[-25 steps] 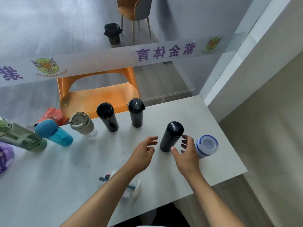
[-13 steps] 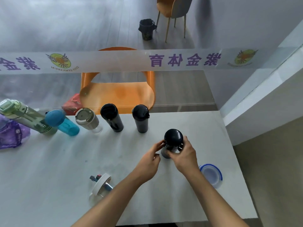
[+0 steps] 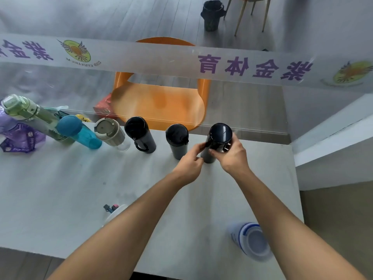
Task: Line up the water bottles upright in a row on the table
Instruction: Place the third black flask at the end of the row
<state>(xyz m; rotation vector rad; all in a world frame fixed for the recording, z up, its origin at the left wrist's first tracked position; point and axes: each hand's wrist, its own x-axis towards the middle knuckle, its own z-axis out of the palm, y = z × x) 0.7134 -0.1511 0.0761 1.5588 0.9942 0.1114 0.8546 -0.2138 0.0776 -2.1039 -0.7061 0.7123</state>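
Observation:
A black bottle stands upright at the right end of a row along the far edge of the white table. My right hand wraps its right side and my left hand pinches its left side. To its left the row holds two black bottles, a beige-lidded cup, a blue bottle, a green bottle and a purple bottle. A clear blue-rimmed bottle is near the front right. Another clear bottle lies partly hidden behind my left forearm.
A glass partition with a frosted lettered band rises just behind the table's far edge. Beyond it stand an orange chair, a black bin and a second chair. A white ledge borders the table on the right.
Both hands closed on the black bottle and carried it from the table's middle to the far edge, beside the other black bottles. The camera tilted downward.

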